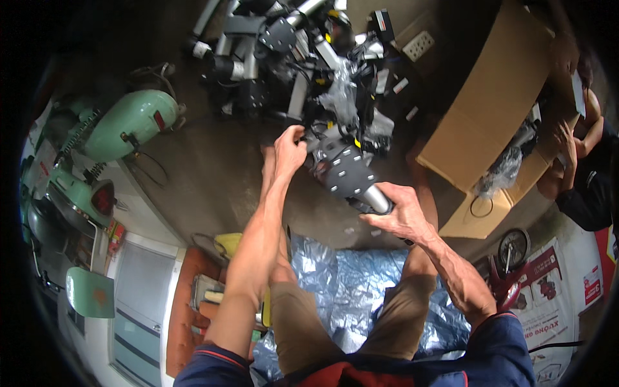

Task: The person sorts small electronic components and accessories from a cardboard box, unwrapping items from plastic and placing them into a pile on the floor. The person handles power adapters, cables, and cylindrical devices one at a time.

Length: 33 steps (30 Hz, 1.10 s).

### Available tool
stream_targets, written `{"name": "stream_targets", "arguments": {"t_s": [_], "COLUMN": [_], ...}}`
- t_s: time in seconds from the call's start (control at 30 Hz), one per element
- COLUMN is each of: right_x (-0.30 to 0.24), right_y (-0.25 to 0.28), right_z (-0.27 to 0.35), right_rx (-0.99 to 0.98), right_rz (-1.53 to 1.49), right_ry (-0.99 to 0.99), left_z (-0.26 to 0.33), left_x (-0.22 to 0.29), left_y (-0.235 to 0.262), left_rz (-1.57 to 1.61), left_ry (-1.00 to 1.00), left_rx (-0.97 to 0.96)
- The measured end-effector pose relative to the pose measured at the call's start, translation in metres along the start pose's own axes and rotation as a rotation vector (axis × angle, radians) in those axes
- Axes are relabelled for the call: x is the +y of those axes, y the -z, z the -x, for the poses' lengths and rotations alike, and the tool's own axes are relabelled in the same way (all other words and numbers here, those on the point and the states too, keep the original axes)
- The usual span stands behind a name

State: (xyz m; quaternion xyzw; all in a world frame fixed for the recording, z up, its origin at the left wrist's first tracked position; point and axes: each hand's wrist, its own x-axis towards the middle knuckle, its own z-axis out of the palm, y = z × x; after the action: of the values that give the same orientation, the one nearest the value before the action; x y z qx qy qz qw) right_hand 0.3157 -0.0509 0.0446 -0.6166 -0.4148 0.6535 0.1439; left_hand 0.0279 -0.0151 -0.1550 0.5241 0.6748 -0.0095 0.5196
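My right hand (401, 209) is closed round the near end of a silver metal tube (374, 197). A black plate (350, 172) dotted with several light holes sits at the tube's far end. To the left of it, my left hand (291, 152) has its fingers curled in beside the near edge of a pile of silver and black metal parts (300, 93). Whatever is between those fingers is hidden. Clear plastic wrapping (342, 97) lies among the parts, just beyond the plate.
A large open cardboard box (490, 97) stands on the right, with wrapped parts (506, 169) inside; another person's hands (567, 145) are beside it. A white power strip (419, 46) lies beyond the pile. Silvery plastic sheeting (361, 271) is under my legs. Green scooters (132, 126) stand left.
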Motion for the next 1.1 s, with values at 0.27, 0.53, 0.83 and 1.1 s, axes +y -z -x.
{"name": "stream_targets", "arguments": {"t_s": [0.27,0.53,0.83,1.1], "right_x": [0.034,0.015,0.007,-0.006], "right_y": [0.018,0.036,0.035,0.032], "right_z": [0.051,0.076,0.179,0.253], "right_rx": [0.534,0.599,0.393,0.296], "right_rz": [-0.456,-1.153,-1.525,-1.399], "right_ry": [-0.403,-0.237,-0.037,-0.295], "left_z": [0.022,0.001,0.065,0.061], "left_x": [0.014,-0.028,0.080,0.076], "left_y": [-0.055,-0.041,-0.067,-0.150], "left_rz": [-0.472,-0.352,0.571,1.549], "left_ry": [-0.092,-0.352,0.668,1.254], "left_rx": [-0.130,-0.089,0.300,0.116]}}
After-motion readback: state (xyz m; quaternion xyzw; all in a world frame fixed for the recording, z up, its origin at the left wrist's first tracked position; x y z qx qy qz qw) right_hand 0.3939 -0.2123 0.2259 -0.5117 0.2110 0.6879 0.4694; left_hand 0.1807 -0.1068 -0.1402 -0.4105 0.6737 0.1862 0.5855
